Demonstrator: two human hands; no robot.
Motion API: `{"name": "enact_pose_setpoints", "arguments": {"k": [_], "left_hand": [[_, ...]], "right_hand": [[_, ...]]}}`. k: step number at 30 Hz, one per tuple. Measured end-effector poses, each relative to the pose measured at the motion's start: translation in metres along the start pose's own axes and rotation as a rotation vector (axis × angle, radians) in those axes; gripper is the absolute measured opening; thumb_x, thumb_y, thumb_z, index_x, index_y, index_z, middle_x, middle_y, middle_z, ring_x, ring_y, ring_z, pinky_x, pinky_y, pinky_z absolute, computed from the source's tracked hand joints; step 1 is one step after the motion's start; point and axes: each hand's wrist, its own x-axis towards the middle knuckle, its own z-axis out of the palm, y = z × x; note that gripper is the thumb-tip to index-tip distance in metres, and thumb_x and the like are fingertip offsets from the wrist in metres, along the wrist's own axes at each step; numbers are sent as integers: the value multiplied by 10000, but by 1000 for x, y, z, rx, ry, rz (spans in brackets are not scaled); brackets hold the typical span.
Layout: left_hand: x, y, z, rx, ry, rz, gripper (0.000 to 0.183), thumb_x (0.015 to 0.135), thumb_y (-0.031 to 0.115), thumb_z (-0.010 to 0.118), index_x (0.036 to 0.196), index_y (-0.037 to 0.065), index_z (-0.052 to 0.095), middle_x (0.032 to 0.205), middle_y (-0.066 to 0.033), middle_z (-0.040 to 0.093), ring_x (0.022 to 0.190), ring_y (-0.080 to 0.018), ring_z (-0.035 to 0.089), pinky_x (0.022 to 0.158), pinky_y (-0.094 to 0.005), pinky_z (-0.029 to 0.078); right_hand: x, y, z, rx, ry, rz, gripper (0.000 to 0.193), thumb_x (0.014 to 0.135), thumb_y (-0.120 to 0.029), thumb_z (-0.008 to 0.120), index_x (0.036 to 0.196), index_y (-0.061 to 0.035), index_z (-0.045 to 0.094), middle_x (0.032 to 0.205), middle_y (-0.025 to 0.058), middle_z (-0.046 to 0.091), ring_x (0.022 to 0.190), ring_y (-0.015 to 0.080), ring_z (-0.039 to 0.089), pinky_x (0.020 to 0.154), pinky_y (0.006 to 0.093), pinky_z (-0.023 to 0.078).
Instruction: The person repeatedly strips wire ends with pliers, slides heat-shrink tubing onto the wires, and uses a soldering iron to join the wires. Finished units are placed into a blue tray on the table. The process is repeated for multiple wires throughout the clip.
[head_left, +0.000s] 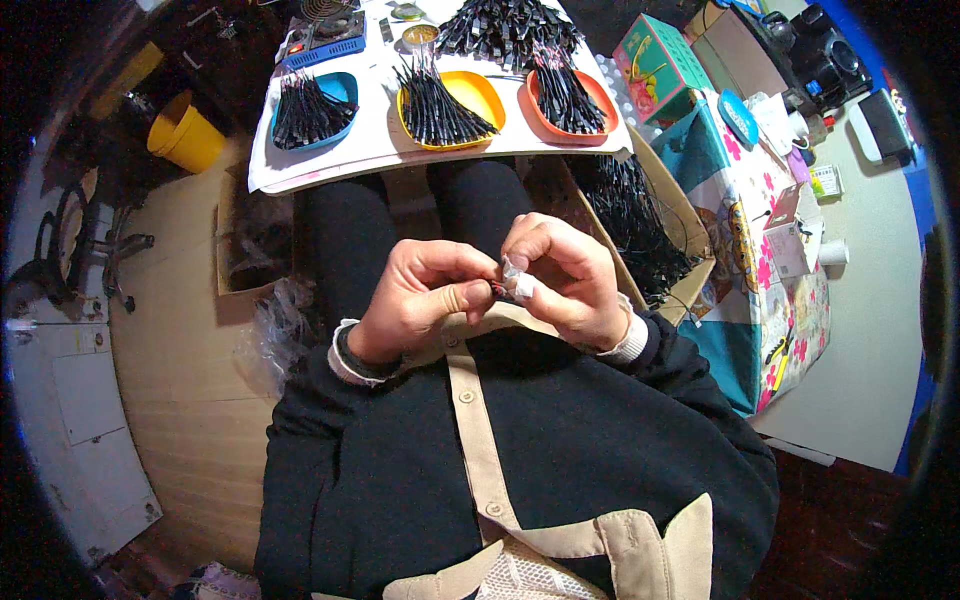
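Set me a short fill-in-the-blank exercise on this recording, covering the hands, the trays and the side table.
1. The fingers of the right hand carry ____ wrapping, while the left hand shows bare fingers.
2. Between the blue tray and the orange tray is a ____ tray.
3. The leads in those trays are mostly ____.
4. The yellow-handled tool lies to the person's ____.

Missing words: white; yellow; black; right.

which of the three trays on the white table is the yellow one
The middle tray, standing between the blue tray on the left and the orange-red tray on the right; only it is yellow.
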Motion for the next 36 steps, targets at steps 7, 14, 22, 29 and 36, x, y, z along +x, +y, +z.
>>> {"name": "enact_pose_setpoints", "arguments": {"k": [7,14,22,29,36], "left_hand": [[4,6,-9,249,86,55,157,876,-29,629,1024,-41,681,845,-65,675,700,-75,583,631,-205,476],[17,7,-19,269,167,-6,122,879,49,648,951,-42,686,786,-62,674,641,-79,573,573,-215,446],[58,87,-31,482,437,156,94,897,-31,605,971,-53,658,823,-78,662,709,-105,616,666,-225,498],[192,148,-124,1795,250,628,157,793,16,688,945,-11,660,849,-152,672,748,-309,642,685,-353,511],[278,104,-230,1976,-73,395,105,814,76,620,896,14,641,791,-158,625,784,-349,625,726,-427,493]], "right_hand": [[9,5,-17,-295,-65,-109,187,777,-59,742,920,-27,626,915,90,616,815,220,627,718,298,514],[24,23,-17,-226,1,-100,123,793,-16,709,884,-23,626,850,87,609,786,214,617,702,306,496],[44,55,-37,101,116,194,223,904,-132,616,1069,17,594,1027,111,620,915,165,606,797,303,479],[45,140,-25,-348,-175,107,103,864,-123,606,901,-27,611,845,129,632,791,307,623,704,379,510],[36,165,-25,-429,-194,43,110,831,-139,639,863,-36,614,741,102,571,696,280,591,611,377,505]]}}
